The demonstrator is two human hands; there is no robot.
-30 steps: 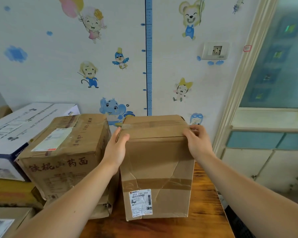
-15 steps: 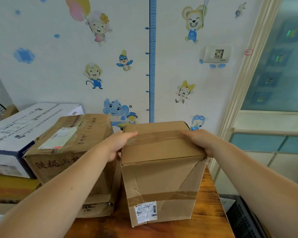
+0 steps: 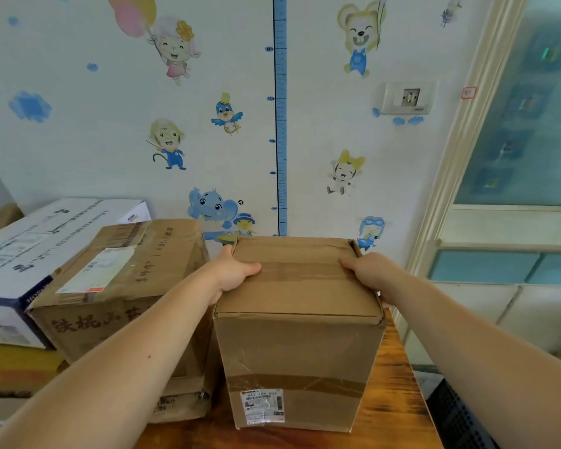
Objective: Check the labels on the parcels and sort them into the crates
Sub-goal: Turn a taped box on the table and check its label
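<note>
Parcel (image 3: 298,345): a tall brown carton, taped across the top and around the lower front. It stands upright at the right end of the wooden table (image 3: 395,413). I cannot tell whether its base bears fully on the wood. A white shipping label (image 3: 262,406) is stuck low on the near face, its print too small to read.

Left hand (image 3: 232,273): it grips the parcel's upper left edge. The thumb lies flat along the top tape, and the fingers go down the left side out of sight, so I cannot tell their spread.

Right hand (image 3: 370,273): it is clamped on the upper right edge. The digits on top are pressed together and curled, and the rest wrap over the side, hidden.

Just left of the parcel sits a second cardboard box (image 3: 133,306) with red characters on its front and a label on top, resting on a flatter carton. Farther left is a white box (image 3: 49,228).

A black crate (image 3: 460,422) shows below the table's right edge.

On the far wall are cartoon stickers, a blue height ruler (image 3: 280,124) and a socket plate (image 3: 408,98).
</note>
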